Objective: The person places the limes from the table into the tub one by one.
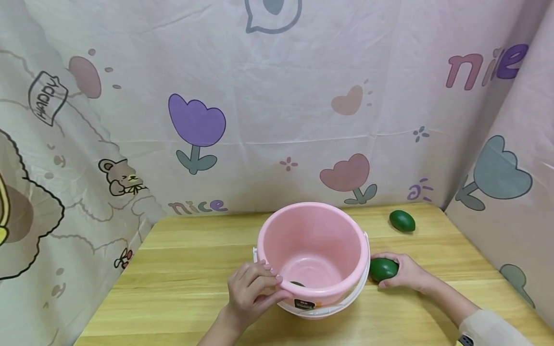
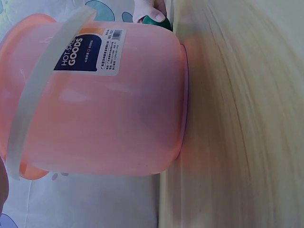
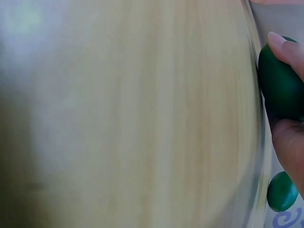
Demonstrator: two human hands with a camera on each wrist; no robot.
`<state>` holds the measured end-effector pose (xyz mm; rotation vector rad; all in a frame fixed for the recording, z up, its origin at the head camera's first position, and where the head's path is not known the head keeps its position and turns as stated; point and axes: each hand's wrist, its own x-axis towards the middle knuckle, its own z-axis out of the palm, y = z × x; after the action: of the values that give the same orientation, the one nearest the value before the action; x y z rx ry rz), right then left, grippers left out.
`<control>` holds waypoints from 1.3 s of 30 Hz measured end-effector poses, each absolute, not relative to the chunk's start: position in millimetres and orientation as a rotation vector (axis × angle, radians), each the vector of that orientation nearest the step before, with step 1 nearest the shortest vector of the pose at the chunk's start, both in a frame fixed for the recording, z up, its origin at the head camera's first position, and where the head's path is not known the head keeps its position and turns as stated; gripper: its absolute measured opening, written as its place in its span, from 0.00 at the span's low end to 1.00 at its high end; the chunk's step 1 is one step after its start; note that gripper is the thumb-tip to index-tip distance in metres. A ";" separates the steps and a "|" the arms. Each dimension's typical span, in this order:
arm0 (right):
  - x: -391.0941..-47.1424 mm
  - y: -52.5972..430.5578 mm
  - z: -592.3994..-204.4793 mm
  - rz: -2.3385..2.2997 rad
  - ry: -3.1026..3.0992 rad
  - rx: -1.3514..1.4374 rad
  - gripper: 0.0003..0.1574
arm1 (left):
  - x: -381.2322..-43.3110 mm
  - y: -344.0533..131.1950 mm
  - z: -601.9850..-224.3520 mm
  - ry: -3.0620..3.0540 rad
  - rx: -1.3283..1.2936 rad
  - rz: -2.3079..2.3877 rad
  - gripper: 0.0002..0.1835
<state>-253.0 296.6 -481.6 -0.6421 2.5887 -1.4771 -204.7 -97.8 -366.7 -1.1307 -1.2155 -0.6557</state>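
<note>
A pink bucket point(image 1: 316, 218) with a white handle point(image 2: 35, 90) stands upright on the table. My left hand point(image 1: 251, 290) grips its near left rim. Close to the bucket's right side, my right hand point(image 1: 407, 271) holds a smooth dark green oval fruit point(image 1: 383, 269), like an avocado, between thumb and fingers. That held fruit point(image 3: 280, 88) appears large in the right wrist view. Farther back on the right lies a second green fruit point(image 1: 402, 221), touched by neither hand. Inside the bucket, a sliver of something dark green point(image 1: 297, 283) shows behind the near rim; the rest is hidden.
The wooden table point(image 1: 186, 278) ends at the back against a hanging cloth point(image 1: 268, 115) printed with flowers and words. More of this cloth hangs along the left and right sides. The bucket's front carries a dark label point(image 2: 88, 52).
</note>
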 end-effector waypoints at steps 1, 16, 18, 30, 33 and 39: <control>-252.4 296.6 -481.4 -1.482 2.582 -0.646 0.39 | -204.8 -97.8 -366.5 -1.215 -1.131 -0.656 0.19; -250.2 301.0 -484.9 -1.606 2.455 -0.661 0.40 | -205.4 -97.5 -365.3 -1.226 -1.132 -0.661 0.19; -250.3 301.2 -485.1 -1.606 2.460 -0.669 0.40 | -205.3 -97.5 -365.3 -1.227 -1.132 -0.660 0.19; -248.6 299.4 -479.5 -1.610 2.483 -0.654 0.39 | -204.5 -97.8 -366.1 -1.221 -1.134 -0.660 0.19; -248.9 299.7 -477.1 -1.614 2.482 -0.644 0.39 | -204.6 -98.0 -366.2 -1.223 -1.133 -0.657 0.19; -248.8 300.3 -472.6 -1.610 2.466 -0.687 0.38 | -204.9 -98.3 -366.3 -1.224 -1.135 -0.655 0.19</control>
<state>-248.8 300.3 -472.6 -0.6869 2.4655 -1.6105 -204.9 -98.3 -366.3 -1.1355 -1.2239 -0.6546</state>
